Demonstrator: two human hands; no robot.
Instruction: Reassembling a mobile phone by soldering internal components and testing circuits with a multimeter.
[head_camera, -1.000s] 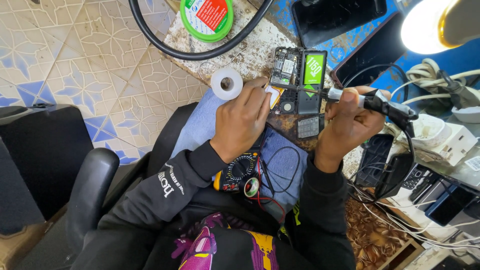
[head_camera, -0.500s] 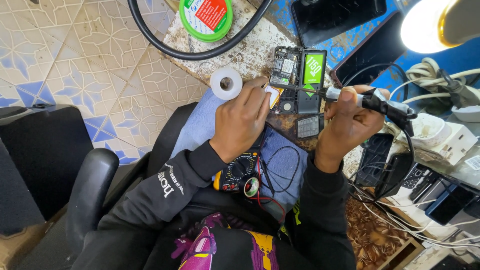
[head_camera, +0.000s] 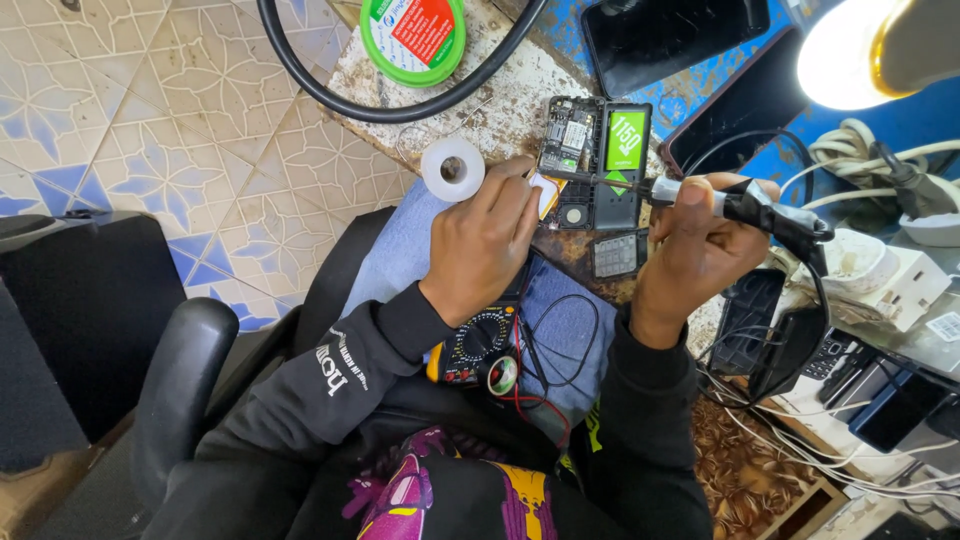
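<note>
Left hand (head_camera: 487, 240) hiding phone board's (head_camera: 590, 160) corner, right hand (head_camera: 690, 245) gripping soldering iron (head_camera: 740, 205)

opened phone (head_camera: 590, 165) | back off, green battery and circuit board exposed, flat near workbench (head_camera: 480, 100) front edge || soldering iron (head_camera: 740, 205) | black handle, level, tip on phone

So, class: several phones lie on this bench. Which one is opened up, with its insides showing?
The small phone between the hands, its back off, showing a circuit board and green battery. The dark phones near the lamp lie closed, screens intact.
</note>
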